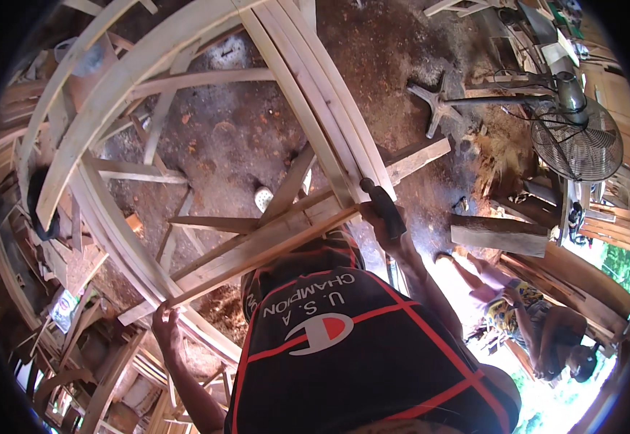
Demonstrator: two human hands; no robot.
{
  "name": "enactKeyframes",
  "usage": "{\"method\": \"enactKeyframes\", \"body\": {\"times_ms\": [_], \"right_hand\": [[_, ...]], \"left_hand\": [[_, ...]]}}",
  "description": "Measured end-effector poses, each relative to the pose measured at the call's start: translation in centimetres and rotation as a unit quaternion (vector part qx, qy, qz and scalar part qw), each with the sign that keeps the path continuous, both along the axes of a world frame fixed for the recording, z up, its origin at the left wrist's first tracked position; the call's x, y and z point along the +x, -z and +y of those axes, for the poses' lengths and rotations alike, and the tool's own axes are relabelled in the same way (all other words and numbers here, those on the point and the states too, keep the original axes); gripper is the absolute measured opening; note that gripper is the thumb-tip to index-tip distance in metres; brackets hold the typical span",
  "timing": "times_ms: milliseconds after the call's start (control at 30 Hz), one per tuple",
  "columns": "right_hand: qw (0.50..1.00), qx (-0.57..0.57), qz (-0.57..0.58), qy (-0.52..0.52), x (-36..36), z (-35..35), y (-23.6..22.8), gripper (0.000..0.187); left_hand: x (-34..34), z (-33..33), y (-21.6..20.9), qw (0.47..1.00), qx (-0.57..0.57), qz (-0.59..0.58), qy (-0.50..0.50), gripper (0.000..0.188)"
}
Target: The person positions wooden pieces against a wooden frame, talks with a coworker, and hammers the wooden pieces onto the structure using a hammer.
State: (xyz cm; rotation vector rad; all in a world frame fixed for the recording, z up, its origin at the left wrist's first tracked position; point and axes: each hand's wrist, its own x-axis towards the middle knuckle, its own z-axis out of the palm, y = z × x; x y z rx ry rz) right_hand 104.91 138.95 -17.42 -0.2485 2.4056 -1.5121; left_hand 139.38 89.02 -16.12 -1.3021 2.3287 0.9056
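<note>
A long, narrow wooden strip (279, 241) slants across a wider board just in front of my body. My left hand (166, 327) is at the strip's left end, its fingers closed around that end. Near the strip's right end, my right hand (386, 226) grips a dark hand tool (384, 205) with a thick body and a small knob-like end; its exact kind is hard to make out. The tool's end is over long pale planks (322, 94) running away from me. On the left, curved wooden pieces (116, 231) pass under the board.
A metal fan (577, 141) lies at the right, with its star-shaped base (436, 105) on the dirt floor. A seated person (539, 318) is at the lower right, beside stacked boards. A short timber block (499, 235) lies nearer. Wood scraps and a plastic bag (65, 309) are at the left.
</note>
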Motion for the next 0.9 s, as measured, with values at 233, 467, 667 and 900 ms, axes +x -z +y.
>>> {"method": "enactKeyframes", "body": {"times_ms": [233, 467, 667, 900], "right_hand": [[0.997, -0.001, -0.057, 0.042, -0.5, -1.0, 0.1, 0.048], [0.994, -0.051, -0.069, 0.069, 1.7, 1.4, 6.1, 0.049], [0.913, -0.362, -0.176, 0.064, 4.6, 2.3, 9.3, 0.055], [0.997, -0.076, -0.018, 0.012, 2.5, -0.1, 0.8, 0.032]], "left_hand": [[0.3, -2.3, 1.8, 0.999, 0.031, 0.032, -0.005, 0.031], [1.2, 3.4, 3.4, 0.957, -0.031, 0.139, -0.252, 0.049], [-4.2, 11.0, 3.7, 0.662, 0.561, 0.179, -0.464, 0.056], [-10.7, 9.9, 3.3, 0.635, 0.477, 0.404, -0.454, 0.036]]}}
